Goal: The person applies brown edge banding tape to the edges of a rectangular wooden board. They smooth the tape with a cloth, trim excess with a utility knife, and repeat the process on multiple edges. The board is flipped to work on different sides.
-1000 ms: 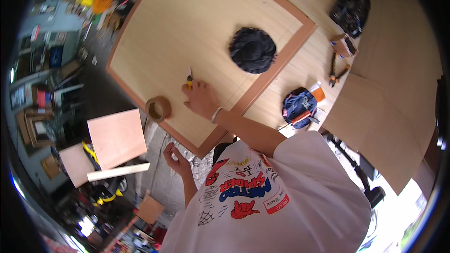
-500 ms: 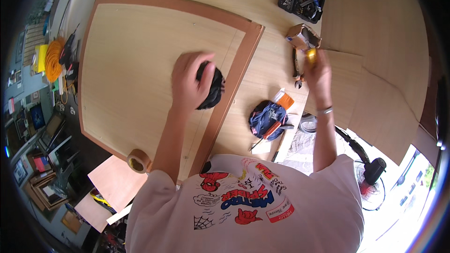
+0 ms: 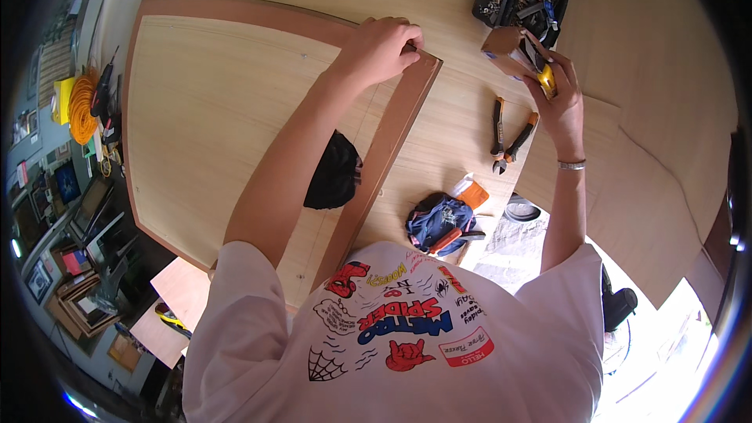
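Observation:
My left hand point(image 3: 385, 48) is closed with curled fingers at the far right corner of a brown-edged wooden frame point(image 3: 388, 129). Whatever lies under its fingertips is hidden. A crumpled black cloth item point(image 3: 335, 174) rests on the panel inside the frame, partly behind my left forearm. On the right, my right hand point(image 3: 562, 102) grips a yellow tape measure point(image 3: 546, 81) against the open end of a small cardboard box point(image 3: 505, 48). Below the box lie pliers point(image 3: 499, 133) with orange and black handles, their jaws toward me.
Beyond the box stands a black tray point(image 3: 489, 0) of small hardware. Nearer me sit a dark blue pouch point(image 3: 431, 219), a red-handled tool point(image 3: 446, 240) and an orange-and-white packet point(image 3: 471, 194). Coiled orange cord point(image 3: 82, 110) is at the far left. Thin board point(image 3: 627, 188) extends rightward.
My left hand has left the black cloth item and moved away from me to the frame's corner. My right hand still holds the tape measure, now closer against the box; the pliers show fully.

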Motion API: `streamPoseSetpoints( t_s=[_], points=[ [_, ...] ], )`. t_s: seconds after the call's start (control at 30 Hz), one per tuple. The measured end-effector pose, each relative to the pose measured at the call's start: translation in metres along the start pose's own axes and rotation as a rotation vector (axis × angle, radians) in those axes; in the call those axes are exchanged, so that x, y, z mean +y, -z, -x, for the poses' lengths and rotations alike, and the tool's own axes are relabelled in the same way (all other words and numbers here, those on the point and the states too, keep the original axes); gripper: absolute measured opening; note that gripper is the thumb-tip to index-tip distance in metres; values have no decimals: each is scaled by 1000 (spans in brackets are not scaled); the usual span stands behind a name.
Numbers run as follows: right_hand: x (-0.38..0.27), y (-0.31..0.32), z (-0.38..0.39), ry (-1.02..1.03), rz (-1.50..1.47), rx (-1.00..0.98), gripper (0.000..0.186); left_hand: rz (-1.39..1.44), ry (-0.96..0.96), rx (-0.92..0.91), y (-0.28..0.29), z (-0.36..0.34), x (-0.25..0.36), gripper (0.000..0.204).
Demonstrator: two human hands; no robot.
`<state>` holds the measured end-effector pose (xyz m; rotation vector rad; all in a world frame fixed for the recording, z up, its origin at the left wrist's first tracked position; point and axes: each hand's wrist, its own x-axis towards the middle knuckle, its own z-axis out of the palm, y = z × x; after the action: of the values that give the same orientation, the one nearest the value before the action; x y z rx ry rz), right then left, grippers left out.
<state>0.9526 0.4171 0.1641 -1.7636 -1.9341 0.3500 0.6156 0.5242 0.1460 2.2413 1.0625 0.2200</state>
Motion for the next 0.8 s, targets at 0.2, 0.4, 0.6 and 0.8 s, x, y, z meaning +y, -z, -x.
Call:
streamPoseSetpoints(
  t_s=[0.2, 0.4, 0.6, 0.8],
  points=[
    [20, 9, 18, 9, 92, -89, 39, 1, 16, -222, 22, -25, 1, 12],
    [-11, 16, 36, -23, -247, -6, 55, -18, 13, -403, 35, -45, 3, 16],
    [-46, -3, 28, 153, -71, -296, 29, -27, -13, -440, 35, -52, 7, 14],
    [-47, -21, 14, 325, 64, -214, 29, -23, -27, -471, 37, -53, 8, 13]
  ],
)
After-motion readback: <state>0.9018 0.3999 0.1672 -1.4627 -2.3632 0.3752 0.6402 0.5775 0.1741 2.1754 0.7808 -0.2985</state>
